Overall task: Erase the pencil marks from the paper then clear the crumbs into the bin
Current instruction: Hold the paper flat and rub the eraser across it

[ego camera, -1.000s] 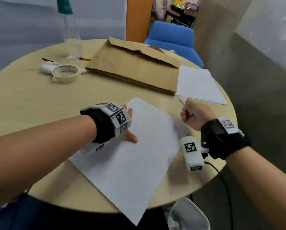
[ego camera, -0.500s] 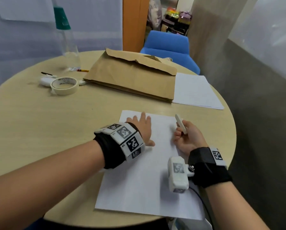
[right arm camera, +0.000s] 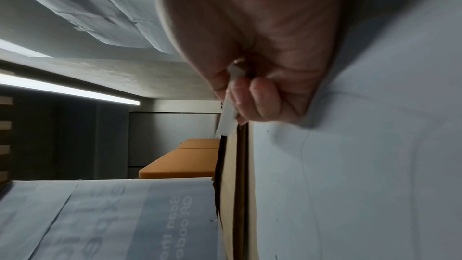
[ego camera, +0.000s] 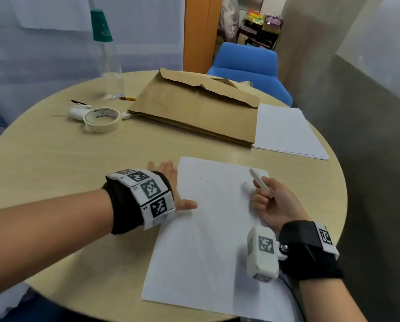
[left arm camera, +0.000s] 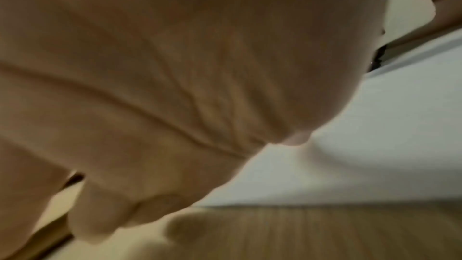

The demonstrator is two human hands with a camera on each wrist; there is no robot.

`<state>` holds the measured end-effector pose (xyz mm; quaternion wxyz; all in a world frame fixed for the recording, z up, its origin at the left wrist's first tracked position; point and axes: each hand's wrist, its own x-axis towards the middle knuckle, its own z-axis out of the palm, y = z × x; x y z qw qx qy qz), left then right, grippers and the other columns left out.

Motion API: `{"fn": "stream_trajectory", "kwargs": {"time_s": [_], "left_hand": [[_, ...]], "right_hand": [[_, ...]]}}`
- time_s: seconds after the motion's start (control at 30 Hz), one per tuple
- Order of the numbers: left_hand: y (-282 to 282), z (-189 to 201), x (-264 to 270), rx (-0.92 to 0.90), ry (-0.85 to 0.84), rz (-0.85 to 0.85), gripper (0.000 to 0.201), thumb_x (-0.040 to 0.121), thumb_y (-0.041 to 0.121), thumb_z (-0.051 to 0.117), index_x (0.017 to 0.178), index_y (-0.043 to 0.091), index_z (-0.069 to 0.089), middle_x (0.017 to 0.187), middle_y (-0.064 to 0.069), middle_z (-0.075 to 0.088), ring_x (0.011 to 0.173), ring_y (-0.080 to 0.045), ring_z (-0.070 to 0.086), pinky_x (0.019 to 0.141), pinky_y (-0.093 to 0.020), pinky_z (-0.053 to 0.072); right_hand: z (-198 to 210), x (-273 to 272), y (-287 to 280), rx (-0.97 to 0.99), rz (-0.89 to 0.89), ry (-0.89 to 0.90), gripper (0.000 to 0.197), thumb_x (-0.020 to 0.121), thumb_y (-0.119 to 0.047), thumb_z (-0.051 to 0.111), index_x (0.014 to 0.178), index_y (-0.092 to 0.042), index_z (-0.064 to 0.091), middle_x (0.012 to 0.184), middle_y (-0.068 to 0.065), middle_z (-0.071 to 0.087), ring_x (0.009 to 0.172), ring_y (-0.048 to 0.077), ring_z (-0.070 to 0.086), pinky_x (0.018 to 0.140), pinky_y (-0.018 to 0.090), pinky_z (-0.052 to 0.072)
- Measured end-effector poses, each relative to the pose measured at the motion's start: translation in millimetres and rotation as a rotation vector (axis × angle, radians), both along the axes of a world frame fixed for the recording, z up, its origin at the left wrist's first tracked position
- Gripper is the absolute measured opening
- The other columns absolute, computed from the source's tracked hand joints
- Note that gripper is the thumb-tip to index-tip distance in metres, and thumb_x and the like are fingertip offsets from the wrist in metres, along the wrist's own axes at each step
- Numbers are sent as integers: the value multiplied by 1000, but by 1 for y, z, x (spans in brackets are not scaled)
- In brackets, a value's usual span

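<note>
Left hand (ego camera: pixel 171 189) lies flat and open at the edge of the paper (ego camera: pixel 208 228), which lies between both hands, thin, light and easily creased, so I would hold it flat near the marks, while right hand (ego camera: pixel 273 205) grips the eraser (ego camera: pixel 259 180).

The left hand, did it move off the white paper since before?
Yes. The left hand slid left: it lay flat on the white paper sheet before; now only its thumb touches the sheet's left edge, fingers on the round wooden table.
</note>
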<state>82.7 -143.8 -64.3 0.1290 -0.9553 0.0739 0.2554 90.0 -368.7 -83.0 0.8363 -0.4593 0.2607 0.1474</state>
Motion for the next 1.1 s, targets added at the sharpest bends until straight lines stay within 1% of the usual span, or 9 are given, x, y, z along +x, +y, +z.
{"fn": "stream_trajectory", "kwargs": {"time_s": [0.2, 0.37, 0.47, 0.5, 0.6, 0.77, 0.93, 1.03, 1.1], "left_hand": [[-79, 1, -5, -369, 89, -365, 74, 95, 57, 21, 150, 19, -11, 157, 4, -21, 147, -16, -10, 117, -44, -4], [-31, -15, 18, -282, 97, -217, 76, 94, 59, 22, 150, 17, -9, 158, -1, -17, 147, -17, -9, 118, -38, -3], [24, -19, 38, -88, -116, 112, 115, 69, 88, 16, 150, 9, 6, 159, -11, 2, 147, -27, 5, 119, -48, 3], [30, -15, 40, -30, -135, 145, 117, 68, 89, 18, 150, 7, 6, 159, -12, -1, 147, -27, 3, 118, -51, 2], [19, 5, 42, -138, -62, -44, 97, 86, 67, 35, 149, 9, -9, 157, -8, -20, 147, -23, -9, 117, -50, -1], [6, 9, 41, -121, 39, -229, 113, 75, 62, 61, 150, 15, -10, 159, 0, -15, 146, -21, -15, 115, -53, -6], [12, -2, 41, -183, 35, -173, 112, 73, 61, 63, 151, 20, -6, 160, 2, -10, 147, -20, -9, 114, -56, -7], [16, -3, 42, -161, 76, -149, 115, 75, 64, 59, 149, 17, -16, 158, 1, -17, 147, -18, -11, 114, -54, -8], [16, -3, 41, -157, 105, -156, 116, 75, 66, 57, 148, 15, -19, 157, 0, -20, 147, -18, -12, 115, -53, -8]], "right_hand": [[0, -1, 0, 22, -23, -15, 26, 95, -23, 37, 74, -11, 44, 37, -4, 28, 28, 7, 25, 28, 16, 21], [0, -4, 1, 42, -69, -12, 25, 95, -21, 37, 73, -11, 45, 37, -6, 29, 27, 7, 24, 29, 14, 19], [-2, -5, 0, 51, -86, -24, 25, 96, -21, 38, 75, -10, 46, 38, -5, 30, 28, 7, 25, 31, 13, 20], [-2, -5, 0, 51, -84, -26, 25, 96, -21, 38, 76, -10, 46, 39, -5, 30, 29, 7, 25, 31, 13, 21], [-2, -5, 0, 37, -88, -13, 26, 96, -22, 38, 75, -9, 46, 41, -3, 33, 31, 8, 29, 32, 13, 26], [12, 2, 30, -46, -97, -40, 32, 97, -26, 38, 72, -9, 49, 64, 7, 52, 55, 18, 51, 49, 21, 44], [9, 5, 106, 144, 211, -65, 33, 99, -26, 35, 84, -6, 57, 85, 12, 60, 81, 24, 58, 69, 28, 48], [0, 18, 96, 132, 29, -32, 33, 99, -29, 37, 90, -3, 55, 90, 13, 62, 89, 26, 61, 80, 32, 51], [-4, 30, 65, 61, -311, -43, 30, 98, -28, 41, 86, -4, 54, 79, 11, 62, 76, 21, 63, 68, 28, 52]]}}
